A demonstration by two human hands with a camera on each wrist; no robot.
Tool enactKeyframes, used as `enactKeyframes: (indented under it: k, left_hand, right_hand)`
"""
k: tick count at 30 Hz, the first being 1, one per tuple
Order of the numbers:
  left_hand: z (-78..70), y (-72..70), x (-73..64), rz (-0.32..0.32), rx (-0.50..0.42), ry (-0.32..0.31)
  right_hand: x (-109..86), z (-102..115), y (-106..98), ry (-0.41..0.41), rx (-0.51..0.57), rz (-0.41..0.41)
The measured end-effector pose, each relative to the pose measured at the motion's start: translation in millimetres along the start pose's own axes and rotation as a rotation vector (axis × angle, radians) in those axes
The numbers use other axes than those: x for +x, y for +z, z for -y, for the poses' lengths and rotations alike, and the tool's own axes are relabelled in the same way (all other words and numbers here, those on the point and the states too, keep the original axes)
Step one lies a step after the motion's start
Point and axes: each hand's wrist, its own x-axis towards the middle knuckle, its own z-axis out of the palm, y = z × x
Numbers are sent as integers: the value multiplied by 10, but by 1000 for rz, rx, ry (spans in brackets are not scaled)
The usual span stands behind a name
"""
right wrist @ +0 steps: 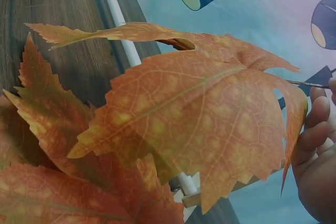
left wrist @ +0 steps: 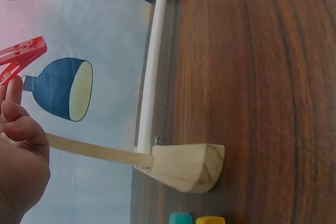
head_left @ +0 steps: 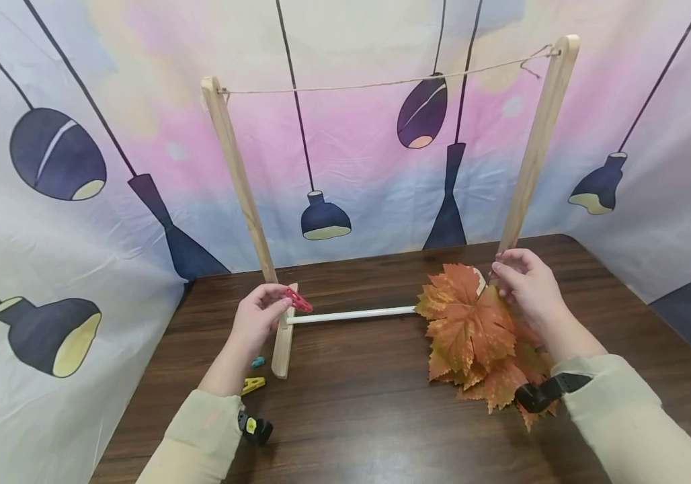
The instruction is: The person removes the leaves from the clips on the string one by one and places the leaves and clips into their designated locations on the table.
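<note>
A red plastic clothespin (head_left: 299,299) is pinched between the thumb and fingers of my left hand (head_left: 257,314), just above the left foot of a wooden frame. The left wrist view shows the same red clothespin (left wrist: 25,55) at the fingertips. My right hand (head_left: 530,286) pinches the thin stem of an orange artificial maple leaf (head_left: 472,323), beside the right post. That leaf (right wrist: 189,114) hangs from the fingers in the right wrist view. More maple leaves (head_left: 503,383) lie in a pile on the table underneath.
Twine (head_left: 351,87) spans the tops of the left post (head_left: 239,175) and right post (head_left: 536,148). A white rod (head_left: 357,314) joins them low down. Yellow (head_left: 253,385) and teal (head_left: 257,361) clothespins lie on the brown table (head_left: 345,417) near the left foot. A patterned cloth hangs behind.
</note>
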Motion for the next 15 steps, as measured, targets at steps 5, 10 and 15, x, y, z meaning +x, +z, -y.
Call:
enactKeyframes:
  k: [5,10,15]
  left_hand:
    - [46,-35,-27,5,-35,-6]
    - [115,-71,-49,-8,-43,-13]
    - [180,-122,-85,-27,-28,-27]
  right_hand:
    - [-20,-23,-33,18,14,-5]
    - [-50,-59,-54,37,33,0]
    - [-74,-103,-69,51,66,3]
